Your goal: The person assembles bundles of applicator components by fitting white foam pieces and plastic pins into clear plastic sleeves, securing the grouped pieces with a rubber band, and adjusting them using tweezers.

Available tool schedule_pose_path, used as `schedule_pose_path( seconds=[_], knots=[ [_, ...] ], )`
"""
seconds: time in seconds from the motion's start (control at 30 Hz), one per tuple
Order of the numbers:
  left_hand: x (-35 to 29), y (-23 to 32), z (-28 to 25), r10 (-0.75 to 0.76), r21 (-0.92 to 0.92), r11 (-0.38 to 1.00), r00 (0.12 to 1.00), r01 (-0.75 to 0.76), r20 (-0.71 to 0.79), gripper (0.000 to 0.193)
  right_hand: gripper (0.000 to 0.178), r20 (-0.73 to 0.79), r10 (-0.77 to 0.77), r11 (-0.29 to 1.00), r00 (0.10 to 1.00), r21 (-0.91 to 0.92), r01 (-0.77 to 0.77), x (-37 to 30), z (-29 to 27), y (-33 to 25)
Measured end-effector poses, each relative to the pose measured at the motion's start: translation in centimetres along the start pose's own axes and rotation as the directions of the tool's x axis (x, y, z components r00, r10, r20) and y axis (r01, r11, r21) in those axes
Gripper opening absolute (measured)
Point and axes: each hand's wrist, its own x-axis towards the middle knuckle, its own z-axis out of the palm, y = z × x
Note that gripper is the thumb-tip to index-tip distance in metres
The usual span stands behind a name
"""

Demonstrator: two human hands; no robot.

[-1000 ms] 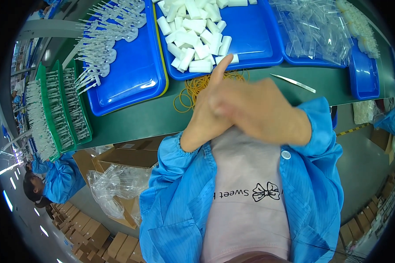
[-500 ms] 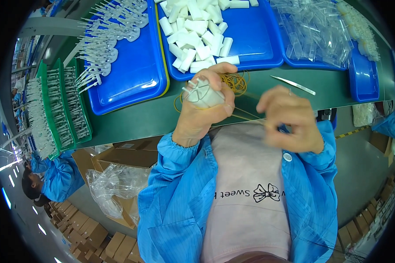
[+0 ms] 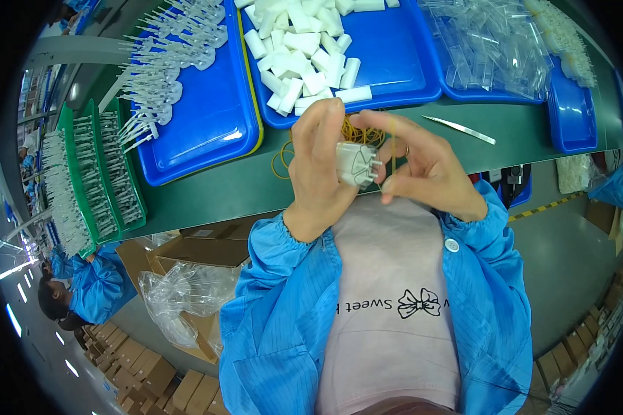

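Over the near edge of the table, my left hand (image 3: pixel 316 169) is closed around a small bundle (image 3: pixel 356 164) of white and clear pieces, with short pale prongs pointing right. My right hand (image 3: pixel 432 173) faces it, a yellowish rubber band (image 3: pixel 394 155) stretched upright between its index finger and thumb. Its fingertips are close to the bundle's pronged end; whether they touch it I cannot tell. Behind my hands lies a pile of rubber bands (image 3: pixel 367 136), partly hidden by them.
A blue tray (image 3: pixel 201 149) holds white pronged pieces, beside green racks (image 3: pixel 93 173). Another blue tray (image 3: pixel 401 66) carries white foam-like blocks; a third (image 3: pixel 488 90) has clear plastic pieces. Tweezers (image 3: pixel 459 129) lie at right. An open carton (image 3: pixel 204 252) and a person (image 3: pixel 93 283) are at left.
My right hand has come left to the bundle, the band now upright across its fingers. My left hand has turned, so the bundle's prongs point right instead of up and left.
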Motion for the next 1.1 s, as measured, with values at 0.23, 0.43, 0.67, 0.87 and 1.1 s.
schedule_pose_path(
  seconds=[0.23, 0.43, 0.67, 0.87, 1.1],
  knots=[
    [1.2, 0.7, 0.1, 0.038, 0.039, 0.998, 0.972, -0.049, 0.230, 0.092, 0.046, 0.064, -0.354, 0.421, 0.933, -0.880, 0.220, 0.3, 1.5, 0.0],
    [0.8, 0.9, -1.3, -0.213, -0.439, 0.831, 0.925, 0.341, 0.315, 0.111, 0.047, -0.006, -0.510, 0.302, 0.860, -0.937, 0.173, -0.2, 1.3, -0.7],
    [0.5, 1.8, -0.1, -0.408, -0.540, 0.666, 0.857, 0.515, 0.315, 0.102, 0.051, 0.025, -0.562, 0.240, 0.827, -0.952, 0.192, -0.1, 1.6, -0.4],
    [1.0, 2.2, 0.1, -0.449, -0.634, 0.601, 0.862, 0.487, 0.237, 0.094, 0.054, 0.039, -0.521, 0.226, 0.853, -0.957, 0.182, -0.6, 2.0, -1.6],
    [0.5, 1.8, -0.4, -0.455, -0.730, 0.518, 0.866, 0.446, 0.207, 0.095, 0.073, -0.030, -0.356, 0.720, 0.934, -0.646, 0.254, -0.9, -1.2, -2.5]
  ],
)
